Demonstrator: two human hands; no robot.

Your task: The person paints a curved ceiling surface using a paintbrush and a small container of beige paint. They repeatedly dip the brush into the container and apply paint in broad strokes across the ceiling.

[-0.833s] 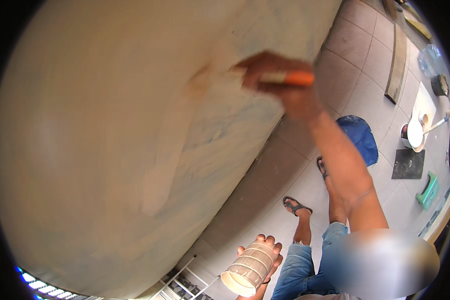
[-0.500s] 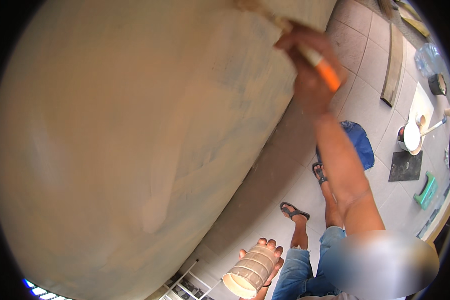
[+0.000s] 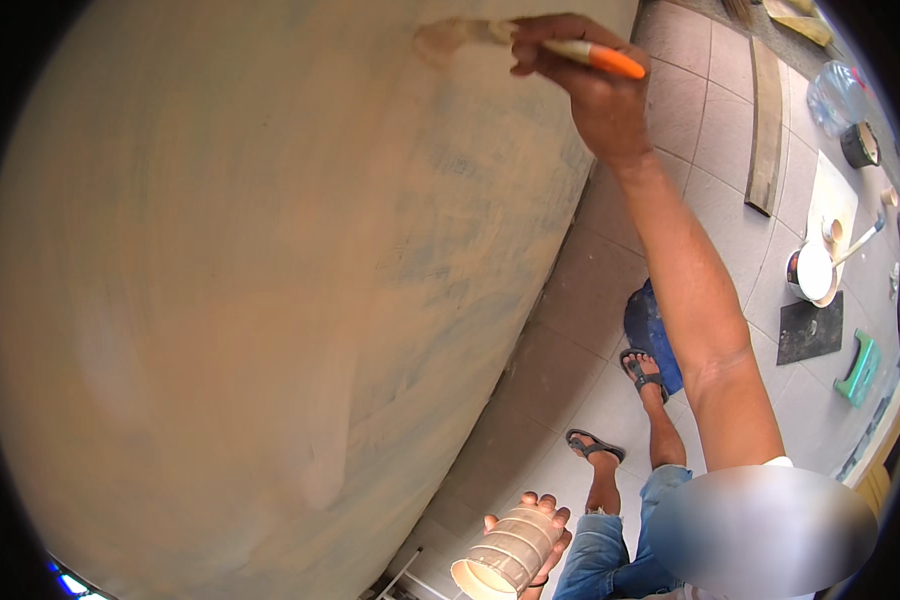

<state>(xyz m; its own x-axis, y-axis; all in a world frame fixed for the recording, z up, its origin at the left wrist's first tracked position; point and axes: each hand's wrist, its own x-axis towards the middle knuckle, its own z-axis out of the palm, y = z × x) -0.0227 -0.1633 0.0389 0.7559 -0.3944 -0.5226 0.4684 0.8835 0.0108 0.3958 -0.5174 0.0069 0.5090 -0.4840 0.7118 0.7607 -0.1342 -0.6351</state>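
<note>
A large beige wall [image 3: 200,300] fills the left and centre of the frame, meeting a tiled floor [image 3: 715,215] along a slanting edge. At the top centre we see the right hand [image 3: 582,75] with its fingers closed around a brush [image 3: 615,60] with an orange-ended handle; the bristles seem to rest against the wall. At the bottom centre the left hand [image 3: 553,545] is curled around a ribbed container [image 3: 515,545], its pale mouth tipped toward the lower left; we cannot tell how much is inside.

We judge the brushing to be partway along. The left and middle of the wall carry a fairly even warm tone, with a paler streak low in the centre, while grey-blue patches show through toward its right edge, so that strip looks thinly coated and seems to be what is left. What lies beyond the top of the frame we cannot tell.

Nothing stands between brush and wall. Near the feet, right of centre, lies a blue item [image 3: 645,318], partly hidden by the forearm. Toward the right edge we find a wooden plank [image 3: 765,130], a clear plastic bottle [image 3: 836,98], a dark pot [image 3: 860,146], a white tub [image 3: 813,272], a dark square sheet [image 3: 810,328] and a green object [image 3: 858,368]. A blurred oval hides the lower right.
</note>
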